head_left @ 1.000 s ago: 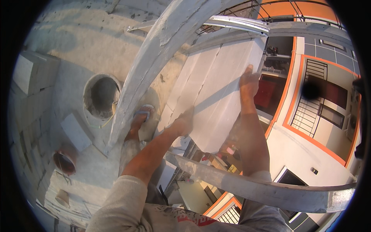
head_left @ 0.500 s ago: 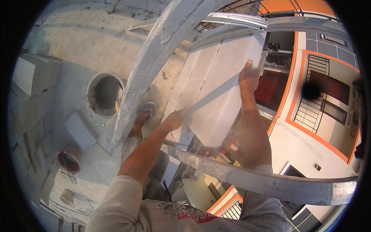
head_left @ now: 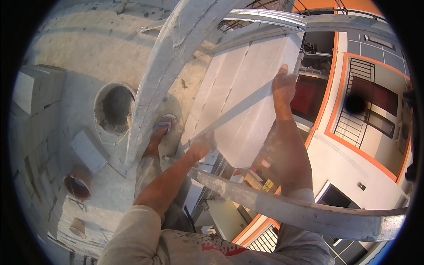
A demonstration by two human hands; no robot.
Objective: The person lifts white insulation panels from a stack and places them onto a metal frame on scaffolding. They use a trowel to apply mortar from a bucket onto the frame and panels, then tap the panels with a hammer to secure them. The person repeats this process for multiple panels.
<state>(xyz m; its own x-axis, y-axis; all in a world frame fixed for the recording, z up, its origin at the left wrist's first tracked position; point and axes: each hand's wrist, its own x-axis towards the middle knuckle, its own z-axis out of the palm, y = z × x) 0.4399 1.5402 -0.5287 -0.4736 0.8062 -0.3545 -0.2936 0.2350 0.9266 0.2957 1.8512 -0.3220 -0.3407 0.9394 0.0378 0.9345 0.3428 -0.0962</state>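
Pale grey lightweight concrete blocks (head_left: 247, 95) are laid in a wall in front of me, with narrow joints between them. My right hand (head_left: 283, 86) grips the right-hand edge of the nearest block, thumb up and the fingers partly hidden. Lower down, my left hand (head_left: 202, 146) is closed against the near left side of the same block, its fingertips at the edge. A strip of shadow crosses the block's face between both hands.
A grey curved-looking beam (head_left: 165, 66) rises at left; another pale bar (head_left: 309, 214) crosses under my right arm. A round concrete-rimmed opening (head_left: 99, 108), a loose slab (head_left: 88, 152), a reddish bucket (head_left: 78, 184) and stacked blocks (head_left: 31, 90) lie left. A house with orange trim (head_left: 329, 126) stands below right.
My left hand has slid slightly down along the block's side. My right hand stays at the right edge, and the view has shifted a little.
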